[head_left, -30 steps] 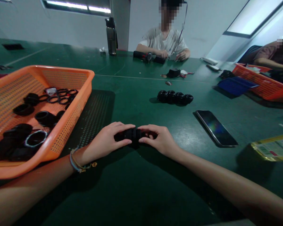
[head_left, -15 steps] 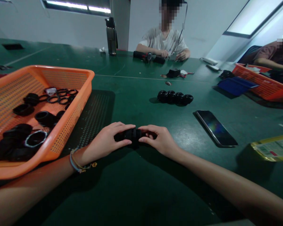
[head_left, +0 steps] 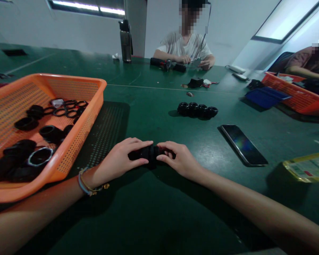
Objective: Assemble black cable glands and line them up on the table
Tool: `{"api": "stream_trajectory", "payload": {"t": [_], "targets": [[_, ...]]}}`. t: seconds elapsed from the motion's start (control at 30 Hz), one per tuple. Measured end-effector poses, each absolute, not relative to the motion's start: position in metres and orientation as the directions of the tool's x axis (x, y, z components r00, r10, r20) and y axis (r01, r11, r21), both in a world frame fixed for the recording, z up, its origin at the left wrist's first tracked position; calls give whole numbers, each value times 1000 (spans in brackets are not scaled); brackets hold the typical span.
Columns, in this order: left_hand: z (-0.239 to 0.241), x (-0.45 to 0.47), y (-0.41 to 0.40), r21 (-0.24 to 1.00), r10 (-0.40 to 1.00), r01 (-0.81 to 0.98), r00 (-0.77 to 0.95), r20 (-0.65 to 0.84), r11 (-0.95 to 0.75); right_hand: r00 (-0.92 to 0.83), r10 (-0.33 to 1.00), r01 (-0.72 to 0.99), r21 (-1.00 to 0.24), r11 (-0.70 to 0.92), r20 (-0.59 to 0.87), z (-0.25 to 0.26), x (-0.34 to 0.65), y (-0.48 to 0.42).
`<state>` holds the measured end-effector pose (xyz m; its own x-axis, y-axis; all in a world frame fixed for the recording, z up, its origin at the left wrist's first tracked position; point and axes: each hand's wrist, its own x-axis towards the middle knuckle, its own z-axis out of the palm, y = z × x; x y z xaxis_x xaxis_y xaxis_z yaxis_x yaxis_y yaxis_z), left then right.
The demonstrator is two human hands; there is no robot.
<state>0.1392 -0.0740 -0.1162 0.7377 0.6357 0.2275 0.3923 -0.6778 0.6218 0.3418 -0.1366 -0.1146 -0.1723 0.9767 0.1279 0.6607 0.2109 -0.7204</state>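
Note:
Both my hands grip one black threaded plastic fitting (head_left: 149,153) just above the green table (head_left: 154,212), near its front middle. My left hand (head_left: 119,159) has its fingers curled over the fitting's left end, a bracelet on its wrist. Closed on the right end is my right hand (head_left: 179,159), thumb and fingers pinching it. To my left stands an orange mesh basket (head_left: 77,117) holding several black rings and fittings (head_left: 29,141). A row of assembled black fittings (head_left: 197,109) lies further back on the table.
A dark phone (head_left: 243,143) lies to the right of my hands. A yellow-edged sheet (head_left: 308,166) sits at the right edge. Across the table a person handles parts; a metal bottle (head_left: 126,40) stands nearby. Another orange basket (head_left: 297,94) and a blue tray (head_left: 267,96) are at the far right.
My hands have barely moved; the fingers shifted slightly on the black fitting. The person opposite moved their hands a little.

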Motion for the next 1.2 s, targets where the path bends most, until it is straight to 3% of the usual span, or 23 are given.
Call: {"api": "stream_trajectory", "payload": {"t": [0.23, 0.43, 0.53, 0.97, 1.2], "targets": [[-113, 139, -75, 678, 688, 408, 697, 201, -611, -183, 965, 696, -669, 261, 186, -113, 341, -140], [-107, 141, -74, 667, 638, 408, 759, 132, -623, -340, 852, 679, -523, 516, 399, -117, 342, -144], [-107, 141, -75, 655, 611, 401, 783, 119, -641, -365, 811, 684, -460, 566, 456, -119, 342, -145], [-107, 141, -74, 636, 598, 388, 788, 146, -667, -414, 774, 746, -309, 590, 479, -124, 341, -145], [-110, 141, -74, 640, 596, 371, 784, 172, -673, -430, 782, 760, -288, 583, 451, -122, 339, -145]]}}
